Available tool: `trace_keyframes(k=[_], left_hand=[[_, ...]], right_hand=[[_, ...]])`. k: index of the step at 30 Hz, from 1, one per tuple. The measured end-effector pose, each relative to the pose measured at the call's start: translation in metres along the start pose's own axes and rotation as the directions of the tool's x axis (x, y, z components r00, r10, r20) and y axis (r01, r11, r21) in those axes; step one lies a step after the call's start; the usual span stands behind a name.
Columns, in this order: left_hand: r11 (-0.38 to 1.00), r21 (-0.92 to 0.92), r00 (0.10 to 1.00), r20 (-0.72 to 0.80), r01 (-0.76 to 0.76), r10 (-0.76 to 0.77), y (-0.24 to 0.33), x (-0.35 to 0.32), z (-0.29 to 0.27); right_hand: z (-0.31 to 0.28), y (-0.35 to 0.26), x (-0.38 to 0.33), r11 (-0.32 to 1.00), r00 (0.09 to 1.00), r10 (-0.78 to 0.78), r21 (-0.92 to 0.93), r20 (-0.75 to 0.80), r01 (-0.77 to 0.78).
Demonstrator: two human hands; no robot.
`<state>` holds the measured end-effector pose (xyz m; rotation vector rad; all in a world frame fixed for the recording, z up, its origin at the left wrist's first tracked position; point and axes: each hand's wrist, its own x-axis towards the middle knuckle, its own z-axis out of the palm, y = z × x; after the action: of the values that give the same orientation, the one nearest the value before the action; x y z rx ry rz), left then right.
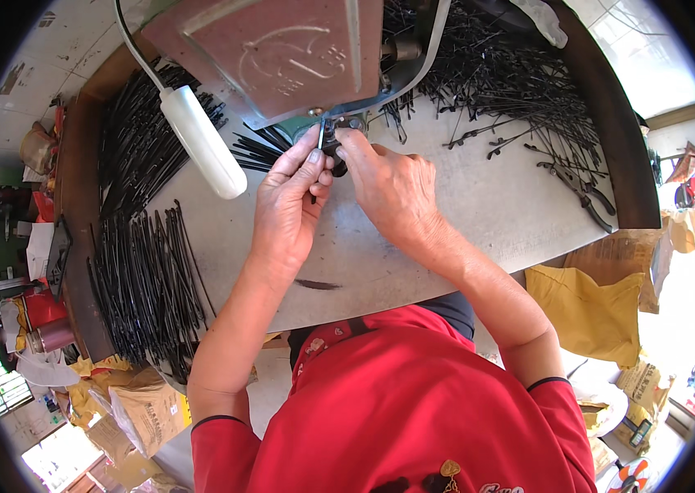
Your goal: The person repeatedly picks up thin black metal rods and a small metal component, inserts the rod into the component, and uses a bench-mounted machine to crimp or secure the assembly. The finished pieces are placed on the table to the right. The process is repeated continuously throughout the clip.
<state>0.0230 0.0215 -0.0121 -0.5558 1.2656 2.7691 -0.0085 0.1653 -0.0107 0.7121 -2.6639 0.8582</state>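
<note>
Under the front of a pinkish-brown machine housing [281,62], both my hands meet at a small black metal fixture [332,141]. My left hand [288,201] is closed in a pinch, thumb against fingers, on what looks like a thin black rod [313,198]. Only a short dark end of it shows below the fingers. Just right of it, my right hand [397,189] has its fingers bent and its thumb and index tips pressed at the fixture. What lies between those tips is hidden. Several straight black rods [258,153] fan out behind my left hand.
A white lamp [203,144] hangs left of the housing. Straight black rods [150,279] lie in piles along the table's left side. Bent black rods [520,90] heap at the back right. Pliers [581,195] rest near the raised right rim [623,123] of the metal table [462,214].
</note>
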Motion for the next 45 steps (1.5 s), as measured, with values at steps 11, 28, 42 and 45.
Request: trace_keyframes(k=[11,28,42,45], left_hand=[[0.929,0.367,0.998,0.012,-0.058,0.057,0.019,0.002,0.0],[0.075,0.89,0.818,0.378,-0.451,0.433,0.039,0.001,0.01],[0.905,0.426,0.982,0.166,0.009,-0.088,0.032,-0.012,-0.003],[0.979,0.198,0.993,0.104,0.042,-0.064,0.024,-0.023,-0.003]], right_hand=[[-0.003,-0.001,0.004,0.997,0.998,0.046,-0.064,0.038,-0.044],[-0.023,0.009,0.022,0.996,0.988,0.022,0.087,0.153,-0.035],[-0.037,-0.01,0.009,0.753,0.914,0.159,0.553,0.374,-0.358],[-0.04,-0.016,-0.004,0.637,0.847,0.315,0.566,0.429,-0.524]])
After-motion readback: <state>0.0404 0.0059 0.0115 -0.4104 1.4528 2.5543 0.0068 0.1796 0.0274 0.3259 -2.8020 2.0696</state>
